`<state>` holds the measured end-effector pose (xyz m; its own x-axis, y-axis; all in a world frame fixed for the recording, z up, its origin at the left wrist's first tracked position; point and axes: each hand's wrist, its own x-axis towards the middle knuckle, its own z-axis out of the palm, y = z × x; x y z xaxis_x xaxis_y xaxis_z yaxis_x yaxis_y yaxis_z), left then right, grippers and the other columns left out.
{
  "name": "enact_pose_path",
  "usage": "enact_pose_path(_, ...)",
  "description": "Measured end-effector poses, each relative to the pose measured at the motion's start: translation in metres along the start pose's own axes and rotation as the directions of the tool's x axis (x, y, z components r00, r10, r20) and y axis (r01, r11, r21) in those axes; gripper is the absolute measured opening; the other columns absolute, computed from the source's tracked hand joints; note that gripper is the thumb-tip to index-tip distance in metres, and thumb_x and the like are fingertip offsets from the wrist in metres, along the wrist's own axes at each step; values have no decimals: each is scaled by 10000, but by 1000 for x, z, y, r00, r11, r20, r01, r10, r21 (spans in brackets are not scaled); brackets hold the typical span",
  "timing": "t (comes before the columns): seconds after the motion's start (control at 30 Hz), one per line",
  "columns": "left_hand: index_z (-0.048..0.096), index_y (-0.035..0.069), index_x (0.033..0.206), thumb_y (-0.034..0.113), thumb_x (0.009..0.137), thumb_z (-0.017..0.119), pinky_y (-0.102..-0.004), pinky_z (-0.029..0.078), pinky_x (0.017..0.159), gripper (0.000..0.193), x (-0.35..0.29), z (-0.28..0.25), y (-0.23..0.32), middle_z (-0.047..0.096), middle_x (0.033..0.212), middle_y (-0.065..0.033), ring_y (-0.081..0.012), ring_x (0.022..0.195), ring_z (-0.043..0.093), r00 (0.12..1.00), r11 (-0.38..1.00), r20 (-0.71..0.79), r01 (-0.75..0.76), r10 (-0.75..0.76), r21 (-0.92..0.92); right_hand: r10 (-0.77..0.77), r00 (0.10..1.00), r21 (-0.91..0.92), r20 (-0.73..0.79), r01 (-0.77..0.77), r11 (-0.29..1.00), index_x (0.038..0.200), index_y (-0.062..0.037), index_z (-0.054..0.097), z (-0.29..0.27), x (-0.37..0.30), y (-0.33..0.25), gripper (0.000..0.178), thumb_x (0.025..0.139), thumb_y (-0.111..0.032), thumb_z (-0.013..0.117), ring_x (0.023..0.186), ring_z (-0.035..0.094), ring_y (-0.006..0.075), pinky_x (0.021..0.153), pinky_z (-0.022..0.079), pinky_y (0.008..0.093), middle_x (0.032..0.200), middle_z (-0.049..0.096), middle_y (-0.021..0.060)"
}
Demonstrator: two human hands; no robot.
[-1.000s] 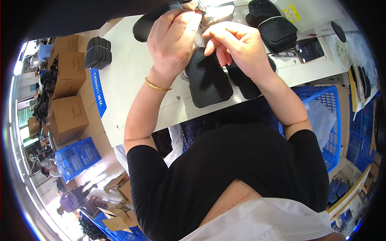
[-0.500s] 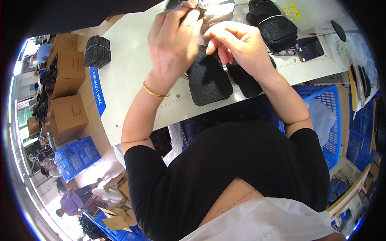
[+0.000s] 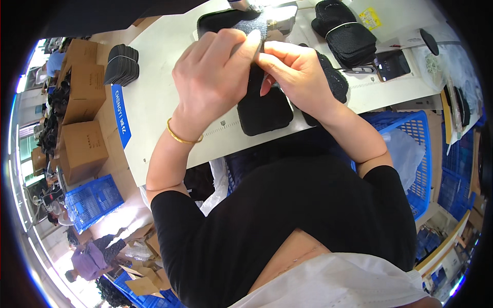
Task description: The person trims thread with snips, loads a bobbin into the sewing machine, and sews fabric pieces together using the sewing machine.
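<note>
At the far middle of the table, my left hand (image 3: 213, 74) is closed on a black fabric piece (image 3: 218, 20) with a grey textured patch. The piece lies beyond my knuckles, beside the bright metal machine part (image 3: 244, 4). My right hand (image 3: 298, 74) meets the left fingertips in a pinch; what it holds is hidden. Nearer to me, a black rounded pad (image 3: 265, 112) lies flat at the table's front edge. Partly under my right hand is a black mesh-like piece (image 3: 335, 77).
A banded stack of black pieces (image 3: 352, 43) stands at the back right, near a phone (image 3: 393, 65) and scissors (image 3: 359, 70). Another banded stack (image 3: 122, 64) sits at the left. A blue basket (image 3: 423, 164) stands right of the table, cardboard boxes (image 3: 84, 149) at the left.
My left hand has drawn slightly left and nearer, and the black piece with its grey patch now shows beyond it. My right hand has come toward the left fingertips, its fingers now pinched.
</note>
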<state>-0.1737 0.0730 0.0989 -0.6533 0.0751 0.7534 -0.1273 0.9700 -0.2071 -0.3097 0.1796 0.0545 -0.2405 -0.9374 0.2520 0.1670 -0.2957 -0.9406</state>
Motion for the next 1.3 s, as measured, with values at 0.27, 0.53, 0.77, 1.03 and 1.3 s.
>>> enact_pose_path(0.27,726,17,941,8,511,640,-290,531,641,439,4,1,24,675,941,-55,-196,759,613,1000,999,-21,6,-5,39,15,1000,-22,-25,-16,1000,993,41,677,-7,-5,-10,200,974,-76,516,682,674,100,563,532,222,850,699,62)
enact_pose_path(0.53,675,46,865,131,562,671,-284,485,577,315,12,25,2,613,865,-16,-172,746,568,989,997,-139,-50,58,57,22,998,8,-56,-22,1000,941,60,664,-12,6,-12,195,968,-67,519,704,724,161,554,531,221,820,694,75)
enact_pose_path(0.77,681,60,872,111,592,661,-279,481,577,285,12,28,-5,629,851,-9,-167,752,576,988,995,-146,-38,50,87,22,998,-56,-66,-26,998,869,48,651,-12,12,-15,206,968,-83,528,678,722,165,544,523,228,761,681,68)
enact_pose_path(1.03,669,12,1023,159,727,758,-327,462,793,342,-2,15,-5,658,943,-80,-212,910,612,913,957,-322,182,-250,-226,-53,986,-257,-159,11,966,970,4,679,-34,-2,-16,202,948,-191,631,718,681,136,620,525,255,792,681,57)
enact_pose_path(1.3,605,-57,1186,79,949,597,-375,522,946,274,-20,36,-36,658,1163,-138,-223,1080,634,409,-437,605,435,-683,-787,-188,982,-995,-32,-13,101,1179,19,602,-74,-42,31,664,699,-378,830,1088,519,304,928,435,432,1113,543,132)
